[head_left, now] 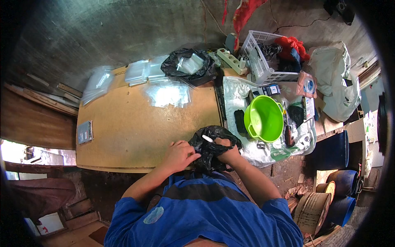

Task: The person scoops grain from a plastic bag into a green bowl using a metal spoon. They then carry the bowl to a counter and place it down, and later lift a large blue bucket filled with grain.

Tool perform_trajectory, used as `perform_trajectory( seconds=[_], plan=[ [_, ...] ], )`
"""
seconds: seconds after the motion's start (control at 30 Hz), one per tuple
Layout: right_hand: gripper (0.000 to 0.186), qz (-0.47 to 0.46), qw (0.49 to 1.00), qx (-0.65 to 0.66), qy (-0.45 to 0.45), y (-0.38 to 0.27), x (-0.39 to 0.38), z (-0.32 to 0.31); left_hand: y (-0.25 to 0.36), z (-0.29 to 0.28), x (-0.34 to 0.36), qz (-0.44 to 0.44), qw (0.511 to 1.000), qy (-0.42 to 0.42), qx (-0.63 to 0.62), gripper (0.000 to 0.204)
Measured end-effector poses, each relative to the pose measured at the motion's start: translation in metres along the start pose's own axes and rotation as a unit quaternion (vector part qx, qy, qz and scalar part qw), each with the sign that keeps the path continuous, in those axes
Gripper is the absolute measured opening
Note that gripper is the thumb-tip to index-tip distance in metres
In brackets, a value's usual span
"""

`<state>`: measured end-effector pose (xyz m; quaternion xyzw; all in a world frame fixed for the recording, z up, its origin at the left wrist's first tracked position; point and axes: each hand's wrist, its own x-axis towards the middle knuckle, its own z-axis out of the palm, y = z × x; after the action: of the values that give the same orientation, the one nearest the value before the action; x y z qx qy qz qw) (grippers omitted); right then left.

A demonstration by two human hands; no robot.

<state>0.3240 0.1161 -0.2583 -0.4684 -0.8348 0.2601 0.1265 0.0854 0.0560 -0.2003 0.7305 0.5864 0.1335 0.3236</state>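
Observation:
A crumpled black plastic bag lies at the table's front edge, close to my body. My left hand is at the bag's left side, fingers apart and thumb stretched toward the plastic, holding nothing that shows. On the other side my right hand grips the bag with bent fingers, and a fold of the plastic covers part of that hand. A small white piece pokes out of the bag's upper part; its kind cannot be made out. What else the bag contains is hidden.
Clear plastic sleeves lie along the back of the wooden table, beside another black bag. A flat grey pack sits at left. Rightward are a green basin, screwdriver, power strip and white crate.

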Motion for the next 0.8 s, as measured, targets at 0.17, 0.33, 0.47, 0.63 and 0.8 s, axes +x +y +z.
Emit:
perform_trajectory(
  seconds=[0.17,0.33,0.47,0.63,0.8],
  plan=[
    [0.025,0.009,0.999,0.02,0.037,0.002,0.008,0.008,0.009,0.022,0.023,-0.129,0.976,0.036,-0.17,0.043],
    [0.028,0.026,0.998,-0.013,0.046,0.002,0.014,0.011,0.009,0.041,0.035,-0.113,0.986,0.052,-0.11,0.052],
    [0.028,-0.008,0.99,-0.008,0.138,0.001,0.012,0.01,-0.01,0.047,0.033,-0.144,0.962,0.054,-0.225,0.042],
    [0.03,0.121,0.992,0.039,0.004,0.002,0.007,-0.002,-0.04,0.051,0.025,0.051,0.96,0.189,-0.202,0.03],
    [0.042,0.304,0.894,-0.031,-0.328,0.017,0.025,0.004,-0.043,0.024,0.019,0.153,0.981,0.023,-0.117,0.023]
  ],
)
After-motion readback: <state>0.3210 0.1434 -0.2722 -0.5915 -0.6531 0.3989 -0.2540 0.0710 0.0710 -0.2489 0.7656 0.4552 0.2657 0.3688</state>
